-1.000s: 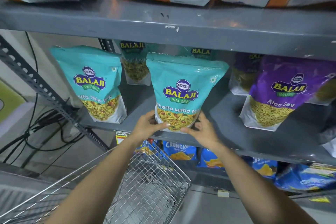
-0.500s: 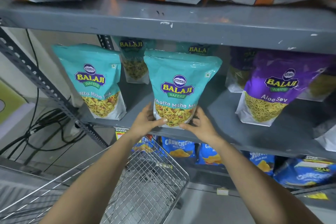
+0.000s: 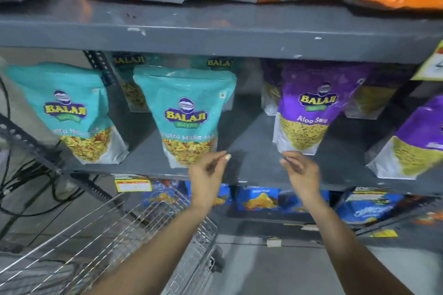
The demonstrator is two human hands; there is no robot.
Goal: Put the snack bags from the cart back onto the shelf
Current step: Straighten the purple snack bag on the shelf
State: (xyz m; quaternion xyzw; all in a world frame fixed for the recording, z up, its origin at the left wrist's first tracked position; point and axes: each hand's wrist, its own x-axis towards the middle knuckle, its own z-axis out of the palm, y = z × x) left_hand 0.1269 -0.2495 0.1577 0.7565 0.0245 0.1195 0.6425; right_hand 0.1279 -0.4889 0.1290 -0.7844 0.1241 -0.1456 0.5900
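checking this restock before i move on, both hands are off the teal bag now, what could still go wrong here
1. The middle teal bag stands unsupported near the shelf's front edge, its top tilted; it might tip forward.
2. The left hand is close by its lower corner; a careless move could nudge it off.
3. The right hand is just under the purple bag, which also stands near the edge and could be knocked.

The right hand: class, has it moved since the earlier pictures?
Yes. The right hand has left the teal bag, shifting right along the shelf toward the purple bag.
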